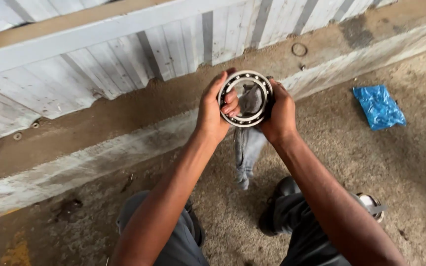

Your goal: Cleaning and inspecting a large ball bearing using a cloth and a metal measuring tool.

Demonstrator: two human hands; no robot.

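Note:
A large steel ball bearing ring (pixel 237 80) is held up between both hands, its face turned toward the camera. My left hand (pixel 213 111) grips its left side, with fingers curled into the centre opening. My right hand (pixel 279 116) holds the right side together with a grey rag (pixel 247 148). The rag passes through the ring's middle and hangs down below it.
A blue plastic bag (pixel 378 106) lies on the gritty floor at the right. A small metal ring (pixel 299 49) rests on the dirty concrete ledge (pixel 124 113) below a corrugated metal wall (pixel 99 54). My knees and shoes (pixel 371 204) are at the bottom.

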